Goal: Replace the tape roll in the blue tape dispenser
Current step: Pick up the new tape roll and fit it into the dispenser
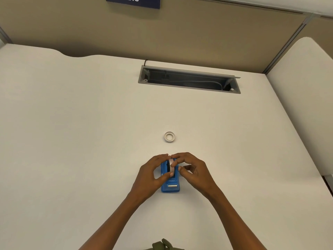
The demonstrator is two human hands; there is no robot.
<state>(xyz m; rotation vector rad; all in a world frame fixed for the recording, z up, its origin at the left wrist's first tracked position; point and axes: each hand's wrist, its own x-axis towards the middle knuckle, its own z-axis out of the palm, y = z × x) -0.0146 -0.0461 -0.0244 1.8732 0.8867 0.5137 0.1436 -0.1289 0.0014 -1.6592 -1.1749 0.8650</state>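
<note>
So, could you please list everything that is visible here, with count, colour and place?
tape dispenser: one, blue, on the desk between the hands, cutter end toward the person
tape roll: one, whitish, upright in the dispenser
spare ring: one, white, flat on the desk beyond the dispenser
desk: one, off-white
cable tray: one, grey, open, recessed at the desk's far edge
sign: one, dark blue, on the partition
left hand: one, on the dispenser's left side
right hand: one, fingers on the roll

Ahead: only the small tape ring (pixel 169 136) interrupts your bare desk (pixel 72 123).
Far edge: open cable tray (pixel 189 80) and partition wall (pixel 90 29) block you.
Sides: clear.
</note>
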